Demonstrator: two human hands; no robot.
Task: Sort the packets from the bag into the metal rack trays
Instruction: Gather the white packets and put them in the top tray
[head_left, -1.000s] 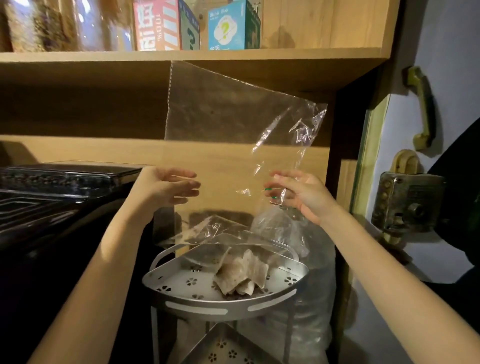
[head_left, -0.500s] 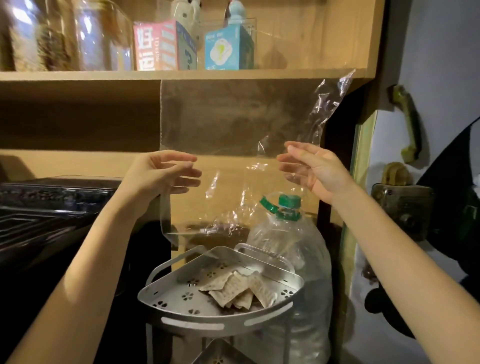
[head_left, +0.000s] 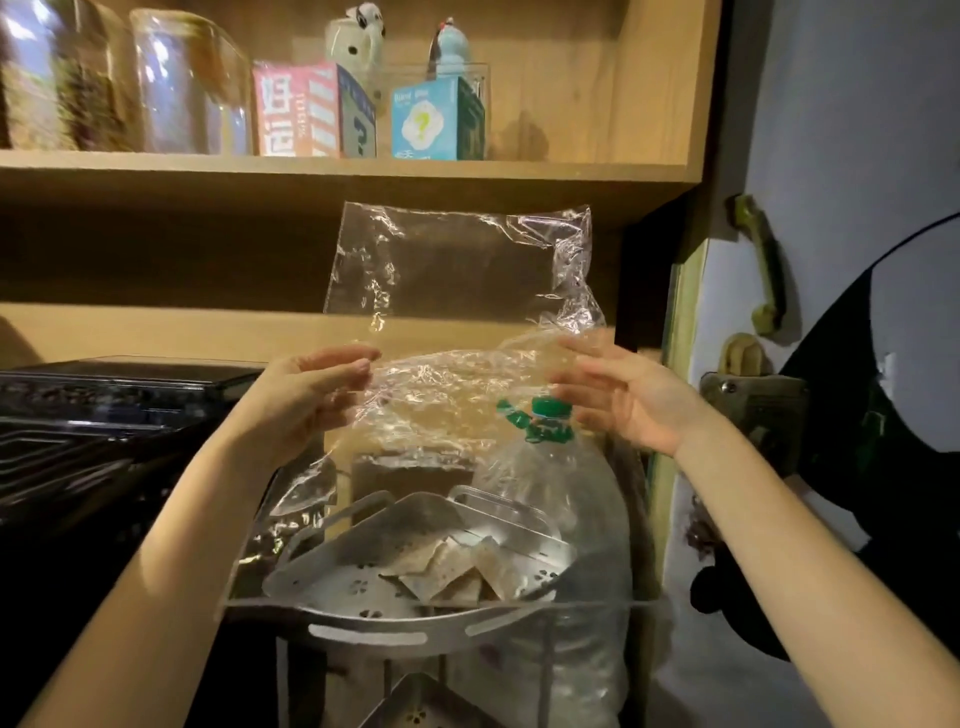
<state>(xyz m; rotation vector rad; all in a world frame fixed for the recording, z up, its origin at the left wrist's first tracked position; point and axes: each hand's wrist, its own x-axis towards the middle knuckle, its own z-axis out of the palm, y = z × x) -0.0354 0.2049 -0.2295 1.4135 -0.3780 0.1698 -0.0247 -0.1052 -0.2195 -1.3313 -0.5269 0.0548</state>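
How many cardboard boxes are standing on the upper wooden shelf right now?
2. A pink and white box stands near the shelf's middle, right of the glass jars. A light blue box stands to its right. Others may be out of frame.

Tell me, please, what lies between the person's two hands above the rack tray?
In the head view, the clear plastic bag spans between the left hand and right hand; the water bottle's green cap shows through it.

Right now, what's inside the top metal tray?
A few tan packets lie piled in the tray, seen through the clear bag. Anything beneath the pile is covered.
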